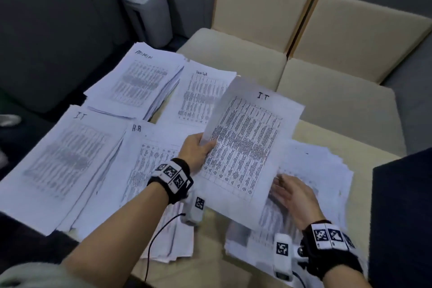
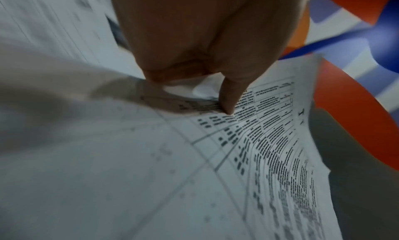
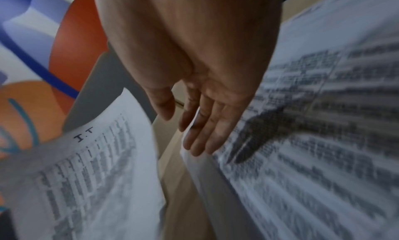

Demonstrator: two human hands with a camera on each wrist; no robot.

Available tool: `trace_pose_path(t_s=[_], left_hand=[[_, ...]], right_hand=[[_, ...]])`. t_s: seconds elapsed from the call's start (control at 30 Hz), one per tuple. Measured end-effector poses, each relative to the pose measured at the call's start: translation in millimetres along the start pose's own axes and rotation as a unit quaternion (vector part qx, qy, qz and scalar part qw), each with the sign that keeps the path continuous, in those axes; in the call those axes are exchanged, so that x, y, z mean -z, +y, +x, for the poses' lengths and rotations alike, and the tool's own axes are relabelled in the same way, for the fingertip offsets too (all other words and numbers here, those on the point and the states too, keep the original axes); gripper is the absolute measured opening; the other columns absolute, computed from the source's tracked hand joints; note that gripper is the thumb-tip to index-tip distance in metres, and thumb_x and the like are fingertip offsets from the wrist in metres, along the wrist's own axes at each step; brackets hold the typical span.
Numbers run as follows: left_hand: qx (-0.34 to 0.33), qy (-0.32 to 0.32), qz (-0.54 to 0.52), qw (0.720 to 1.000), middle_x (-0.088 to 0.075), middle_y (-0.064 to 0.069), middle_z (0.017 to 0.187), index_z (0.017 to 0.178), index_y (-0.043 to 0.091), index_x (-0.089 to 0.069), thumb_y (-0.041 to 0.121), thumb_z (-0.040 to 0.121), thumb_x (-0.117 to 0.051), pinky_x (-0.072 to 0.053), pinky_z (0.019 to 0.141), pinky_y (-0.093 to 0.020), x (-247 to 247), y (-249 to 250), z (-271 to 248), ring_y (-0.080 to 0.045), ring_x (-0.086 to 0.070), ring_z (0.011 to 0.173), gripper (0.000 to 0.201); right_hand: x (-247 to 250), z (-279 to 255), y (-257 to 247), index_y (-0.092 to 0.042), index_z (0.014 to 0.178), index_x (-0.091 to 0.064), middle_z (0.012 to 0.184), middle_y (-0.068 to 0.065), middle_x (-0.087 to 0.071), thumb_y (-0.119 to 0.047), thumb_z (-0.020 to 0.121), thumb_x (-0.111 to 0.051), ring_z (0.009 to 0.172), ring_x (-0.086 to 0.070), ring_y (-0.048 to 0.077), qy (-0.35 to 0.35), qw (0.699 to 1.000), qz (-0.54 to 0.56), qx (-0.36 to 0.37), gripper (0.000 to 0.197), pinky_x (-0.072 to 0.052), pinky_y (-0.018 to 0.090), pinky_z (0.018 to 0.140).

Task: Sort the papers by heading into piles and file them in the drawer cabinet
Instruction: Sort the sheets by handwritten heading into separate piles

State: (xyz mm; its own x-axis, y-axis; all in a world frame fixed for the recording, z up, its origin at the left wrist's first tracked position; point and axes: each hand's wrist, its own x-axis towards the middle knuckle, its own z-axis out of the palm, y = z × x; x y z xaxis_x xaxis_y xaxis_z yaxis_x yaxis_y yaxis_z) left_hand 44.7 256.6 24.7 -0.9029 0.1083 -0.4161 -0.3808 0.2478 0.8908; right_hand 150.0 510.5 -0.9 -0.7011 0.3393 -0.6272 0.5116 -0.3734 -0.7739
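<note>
Pinching the loose I.T sheet (image 1: 245,138) by its edge, the left hand (image 1: 196,151) should land it squarely on the I.T pile (image 1: 63,159); the right hand (image 1: 294,196) rests flat, grip wide, on the unsorted stack (image 1: 327,182).

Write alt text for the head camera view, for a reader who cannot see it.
The left hand holds up a printed sheet headed I.T over a table covered with paper piles. The right hand lies flat, fingers straight, on the unsorted stack at the right. Left of it lie piles headed I.T, H.R and ADMIN.
</note>
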Motion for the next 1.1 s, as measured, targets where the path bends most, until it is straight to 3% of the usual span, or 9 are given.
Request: trace_pose_path(t_s=[0.07, 0.13, 0.27, 0.4, 0.57, 0.73, 0.83, 0.97, 1.1], left_hand=[[0.008, 0.041, -0.009, 0.999, -0.062, -0.005, 0.069, 0.088, 0.003, -0.064, 0.017, 0.095, -0.062, -0.047, 0.057, -0.026, 51.5, 0.8, 6.4, -0.017, -0.057, 0.06, 0.016], [0.016, 0.078, 0.008, 0.997, -0.056, 0.003, 0.056, 0.081, 0.008, -0.061, 0.015, 0.095, -0.062, -0.041, 0.044, -0.018, 105.2, -1.3, 8.1, -0.01, -0.05, 0.044, 0.015], [0.072, 0.121, 0.047, 0.989, -0.053, -0.002, 0.065, 0.09, 0.007, -0.061, 0.015, 0.095, -0.062, -0.039, 0.038, -0.017, 218.1, -26.8, -9.2, -0.011, -0.046, 0.048, 0.01], [0.127, 0.16, 0.193, 0.96, -0.06, 0.0, 0.066, 0.084, 0.018, -0.064, 0.035, 0.089, -0.069, -0.041, 0.048, -0.023, 330.4, -82.1, -41.0, -0.017, -0.053, 0.053, 0.019], [0.179, 0.183, 0.344, 0.903, -0.066, -0.003, 0.073, 0.093, 0.014, -0.069, 0.045, 0.086, -0.067, -0.054, 0.068, -0.032, 412.7, -129.2, -50.8, -0.025, -0.063, 0.069, 0.031], [0.219, 0.231, 0.448, 0.835, -0.061, -0.015, 0.114, 0.113, 0.008, -0.058, 0.045, 0.083, -0.068, -0.049, 0.086, -0.04, 421.9, -147.6, -38.3, -0.032, -0.058, 0.102, 0.049], [0.186, 0.296, 0.488, 0.8, -0.05, -0.018, 0.12, 0.114, 0.004, -0.049, 0.025, 0.076, -0.074, -0.042, 0.092, -0.048, 402.4, -137.5, -31.0, -0.037, -0.049, 0.11, 0.05], [0.059, 0.255, 0.474, 0.841, -0.051, -0.012, 0.116, 0.113, 0.008, -0.052, 0.019, 0.084, -0.064, -0.04, 0.091, -0.045, 350.0, -94.5, -8.5, -0.032, -0.05, 0.106, 0.033], [-0.086, 0.088, 0.402, 0.907, -0.058, -0.006, 0.104, 0.099, 0.012, -0.06, 0.024, 0.092, -0.059, -0.046, 0.08, -0.036, 248.4, -41.3, 12.8, -0.027, -0.057, 0.093, 0.013]], right_hand=[[-25.7, 2.3, 11.4, -0.002, 0.099, -0.065, 0.097, 0.016, -0.075, -0.012, 0.098, -0.058, 0.09, -0.07, 0.03, -0.014, 0.999, -0.049, -0.016, 0.012, -0.056, 0.042, 0.089], [-49.1, 5.2, 23.3, -0.002, 0.101, -0.067, 0.101, 0.015, -0.074, -0.013, 0.098, -0.058, 0.097, -0.07, 0.028, -0.036, 0.992, -0.117, -0.027, 0.014, -0.053, 0.04, 0.093], [-92.8, 10.2, 48.0, -0.009, 0.094, -0.069, 0.101, 0.015, -0.071, -0.013, 0.093, -0.065, 0.095, -0.065, 0.027, -0.024, 0.952, -0.306, 0.002, 0.006, -0.049, 0.039, 0.089], [-121.7, 20.5, 61.5, -0.014, 0.087, -0.064, 0.097, 0.016, -0.067, -0.023, 0.091, -0.065, 0.09, -0.058, 0.033, 0.025, 0.864, -0.501, 0.036, 0.01, -0.042, 0.037, 0.081], [-133.8, 27.7, 64.3, -0.014, 0.083, -0.061, 0.096, 0.018, -0.066, -0.027, 0.092, -0.065, 0.09, -0.058, 0.036, 0.045, 0.83, -0.556, 0.016, 0.016, -0.041, 0.037, 0.079], [-136.4, 23.4, 57.8, -0.013, 0.084, -0.062, 0.095, 0.015, -0.065, -0.024, 0.092, -0.064, 0.091, -0.057, 0.035, 0.026, 0.823, -0.568, 0.005, 0.014, -0.041, 0.039, 0.082], [-137.3, 19.6, 53.9, -0.011, 0.086, -0.065, 0.095, 0.015, -0.065, -0.023, 0.093, -0.064, 0.091, -0.056, 0.034, 0.023, 0.83, -0.557, 0.008, 0.014, -0.04, 0.038, 0.08], [-128.6, 8.9, 49.6, -0.009, 0.092, -0.069, 0.094, 0.014, -0.068, -0.017, 0.095, -0.06, 0.091, -0.061, 0.034, 0.05, 0.866, -0.492, 0.078, 0.012, -0.046, 0.039, 0.081], [-98.9, -2.5, 40.7, -0.013, 0.082, -0.068, 0.088, 0.012, -0.07, -0.009, 0.093, -0.063, 0.091, -0.067, 0.035, 0.085, 0.911, -0.39, 0.102, 0.012, -0.054, 0.044, 0.081]])
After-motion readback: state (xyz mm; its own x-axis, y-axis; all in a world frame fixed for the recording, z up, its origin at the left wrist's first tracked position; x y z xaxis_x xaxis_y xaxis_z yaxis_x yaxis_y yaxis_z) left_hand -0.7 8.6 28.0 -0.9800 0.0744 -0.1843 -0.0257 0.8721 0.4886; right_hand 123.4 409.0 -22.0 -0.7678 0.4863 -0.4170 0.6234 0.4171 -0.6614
